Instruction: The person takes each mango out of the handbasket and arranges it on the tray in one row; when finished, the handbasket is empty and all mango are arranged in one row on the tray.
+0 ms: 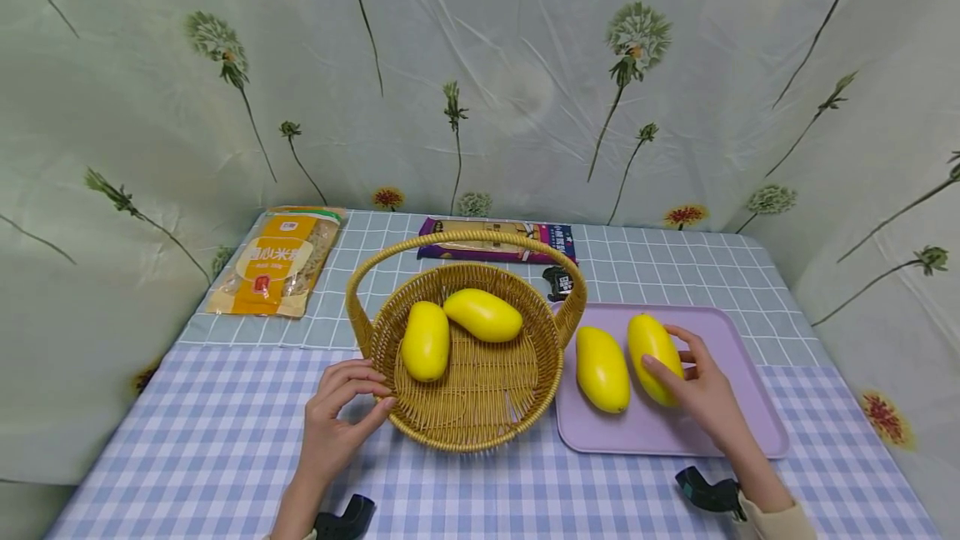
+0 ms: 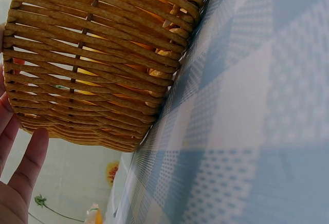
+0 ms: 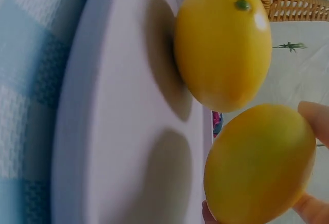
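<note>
A yellow mango (image 1: 654,359) is gripped between the thumb and fingers of my right hand (image 1: 705,394). In the right wrist view this mango (image 3: 261,165) appears raised off the tray, its shadow apart from it. Beside it, a second mango (image 1: 603,369) lies on the lilac tray (image 1: 675,440). My left hand (image 1: 341,415) holds the left rim of a wicker basket (image 1: 472,436), with its fingers over the edge. Inside the basket lie an upright-pointing mango (image 1: 426,342) and one lying crosswise (image 1: 483,315). The left wrist view shows the basket's woven side (image 2: 97,70) close up.
The basket's tall handle (image 1: 465,237) arches over it. Behind stand a purple noodle packet (image 1: 502,250) and a small black packet (image 1: 558,282). An orange-and-clear food bag (image 1: 277,265) lies at the back left. A patterned curtain (image 1: 480,107) hangs behind the checked tablecloth (image 1: 225,440).
</note>
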`<move>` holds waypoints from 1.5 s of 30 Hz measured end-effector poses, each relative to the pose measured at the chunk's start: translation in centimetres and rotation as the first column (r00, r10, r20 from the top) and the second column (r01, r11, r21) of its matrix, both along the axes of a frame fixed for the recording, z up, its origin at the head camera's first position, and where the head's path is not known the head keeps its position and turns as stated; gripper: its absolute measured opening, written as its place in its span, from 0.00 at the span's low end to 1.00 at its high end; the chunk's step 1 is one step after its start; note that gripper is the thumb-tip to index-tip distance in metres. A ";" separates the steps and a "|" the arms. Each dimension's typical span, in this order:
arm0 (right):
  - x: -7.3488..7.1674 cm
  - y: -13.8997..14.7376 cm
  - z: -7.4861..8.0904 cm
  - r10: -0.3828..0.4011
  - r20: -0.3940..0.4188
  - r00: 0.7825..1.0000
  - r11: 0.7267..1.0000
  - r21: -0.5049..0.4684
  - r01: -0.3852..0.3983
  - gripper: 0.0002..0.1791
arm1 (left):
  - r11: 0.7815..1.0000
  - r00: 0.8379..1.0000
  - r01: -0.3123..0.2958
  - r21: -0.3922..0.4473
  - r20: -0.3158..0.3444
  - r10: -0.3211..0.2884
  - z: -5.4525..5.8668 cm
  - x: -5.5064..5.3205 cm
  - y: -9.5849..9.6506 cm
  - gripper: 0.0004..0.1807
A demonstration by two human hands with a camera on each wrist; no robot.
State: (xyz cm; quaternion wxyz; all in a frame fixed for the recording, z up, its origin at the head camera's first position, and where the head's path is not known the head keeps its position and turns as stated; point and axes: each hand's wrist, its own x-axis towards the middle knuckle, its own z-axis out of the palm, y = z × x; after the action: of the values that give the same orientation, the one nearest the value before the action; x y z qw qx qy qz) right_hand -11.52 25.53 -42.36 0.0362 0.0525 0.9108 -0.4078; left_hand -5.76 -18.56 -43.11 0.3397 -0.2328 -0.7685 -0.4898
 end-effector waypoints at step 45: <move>-0.1 -1.0 -1.0 0.011 -0.030 0.999 0.980 0.197 -0.004 0.43 | 1.000 1.000 -0.001 0.000 0.005 0.001 0.0 0.0 0.0 0.08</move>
State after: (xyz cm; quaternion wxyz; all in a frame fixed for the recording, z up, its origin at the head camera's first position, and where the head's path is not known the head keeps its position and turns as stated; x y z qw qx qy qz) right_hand -11.60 24.50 -43.32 0.0181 0.0461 0.9474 -0.3163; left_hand -5.78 -18.51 -43.07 0.3381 -0.2313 -0.7694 -0.4901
